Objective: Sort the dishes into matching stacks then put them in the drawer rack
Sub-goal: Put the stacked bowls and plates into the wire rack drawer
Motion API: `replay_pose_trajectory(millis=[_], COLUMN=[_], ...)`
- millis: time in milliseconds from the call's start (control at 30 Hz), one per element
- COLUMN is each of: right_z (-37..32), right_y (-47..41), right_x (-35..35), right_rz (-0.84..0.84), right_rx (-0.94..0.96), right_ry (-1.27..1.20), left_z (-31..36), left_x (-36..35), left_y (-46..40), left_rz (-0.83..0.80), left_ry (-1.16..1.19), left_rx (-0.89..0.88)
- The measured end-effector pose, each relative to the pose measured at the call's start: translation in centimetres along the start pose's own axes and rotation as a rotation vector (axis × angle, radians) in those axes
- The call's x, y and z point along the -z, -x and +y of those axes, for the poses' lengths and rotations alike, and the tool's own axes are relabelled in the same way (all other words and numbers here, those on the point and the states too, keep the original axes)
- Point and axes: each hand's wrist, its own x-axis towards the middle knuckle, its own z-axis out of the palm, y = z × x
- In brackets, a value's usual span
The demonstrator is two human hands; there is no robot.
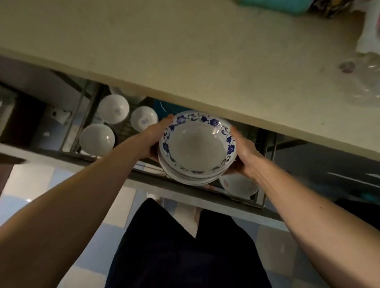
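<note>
A stack of blue-flowered dishes (pixel 197 147) is held between both hands over the open drawer rack (pixel 264 146), below the front edge of the surface (pixel 145 45).

Left hand (pixel 151 138): fingers curled round the left rim, one fingertip showing at the upper left edge; the rest are hidden behind or under the stack. Right hand (pixel 243 154): fingers wrapped under the right side, thumb along the rim. Both sets of fingers are clamped on the stack, on opposite sides. Judged reason: several nested dishes are heavy and slippery, so a grip from two sides keeps them level and together.

Beyond the left fingers, three white bowls (pixel 113 109) sit mouth-up in the rack's left part, well apart from the stack. Just below the right fingers, another white dish (pixel 239 186) with faint red marks lies in the rack, partly hidden by the stack.

Judged step: matched stack formed, now being lowered into the rack. Whether the stack already touches the rack cannot be told. The likely slot is the bare middle between the fingers' two sides.

Risk judged: knuckles catching on the rack wires, or the stack knocking the dish beneath.
</note>
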Motion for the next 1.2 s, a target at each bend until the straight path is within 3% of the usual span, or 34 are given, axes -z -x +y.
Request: replay_pose_trajectory(millis=[267, 567, 1000, 1200], right_z=[2.4, 2.7, 2.5, 1.6], right_y=[-0.6, -4.3, -9.1, -11.4], right_x=[-1.3, -2.9, 2.5, 4.5], right_rz=[0.094, 0.136, 0.053, -0.067], right_rx=[0.101, 0.178, 0.284, 0.294], right_ry=[-0.026, -0.097, -0.256, -0.416], left_z=[-2.8, -1.6, -1.1, 1.2], left_x=[2.2, 5.3, 1.1, -0.9], left_y=[-0.8, -4.4, -8.5, -9.9], left_rz=[-0.120, -0.220, -0.252, -0.242], left_ry=[-0.036, -0.154, -0.035, -0.027], left_rx=[-0.149, -0.301, -0.448, -0.483])
